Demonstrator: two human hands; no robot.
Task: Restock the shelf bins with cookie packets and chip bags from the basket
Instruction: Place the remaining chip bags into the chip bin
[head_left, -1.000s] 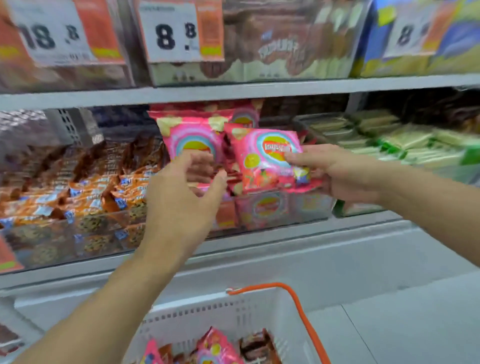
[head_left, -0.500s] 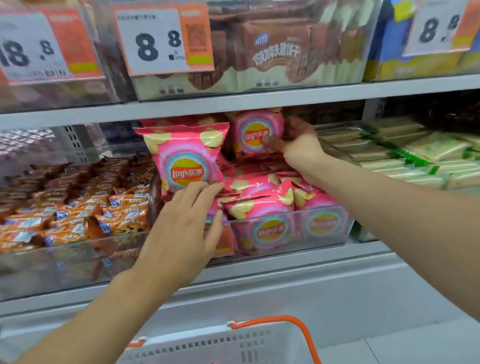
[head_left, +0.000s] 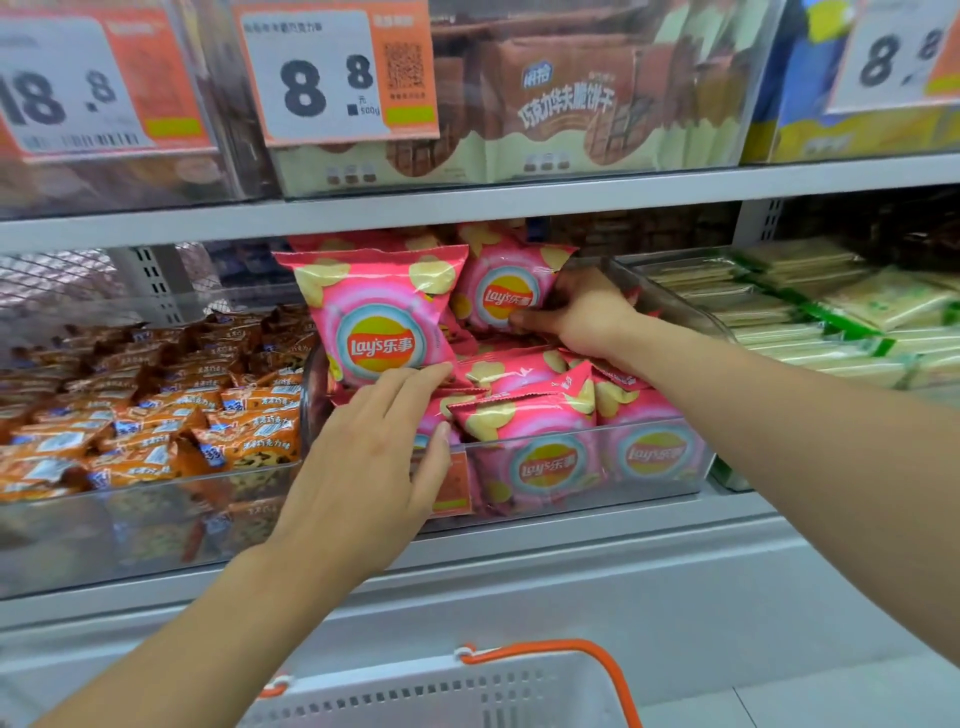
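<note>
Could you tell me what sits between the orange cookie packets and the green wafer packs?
In the head view, the clear bin of pink chip bags, with both hands in it.

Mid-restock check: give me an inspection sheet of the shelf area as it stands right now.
Surface: grey shelf carrying clear bins; middle bin filled with pink chip bags.
Job's things: front chip bag upright; rear chip bag upright behind it; orange cookie packets in the left bin; basket below, contents out of view.
Clutter: nothing seen.
Grippers: left hand rests straight fingers at the front chip bag's base; right hand grips the rear chip bag.
Cables: nothing seen.
Surroundings: price tags above; green wafer packs in the right bin.
</note>
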